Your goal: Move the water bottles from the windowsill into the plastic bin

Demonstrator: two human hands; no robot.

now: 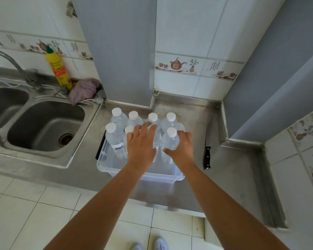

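Note:
A clear plastic bin (pixel 116 167) stands on the steel counter in front of me. Several clear water bottles with white caps stand upright inside it, in two rows. My right hand (pixel 182 147) is wrapped around the near right bottle (pixel 170 139), which stands in the bin. My left hand (pixel 141 143) lies over the middle bottles with fingers spread; it covers one bottle, whose white cap (pixel 129 129) peeks out at the thumb side. Whether that hand grips a bottle is hidden. No windowsill is in view.
A double steel sink (pixel 43 127) with a tap (pixel 13 64) lies to the left. A yellow detergent bottle (pixel 59 69) and a purple cloth (pixel 84 91) stand behind it. A black-handled knife (pixel 207 152) lies right of the bin. Grey walls close the back and right.

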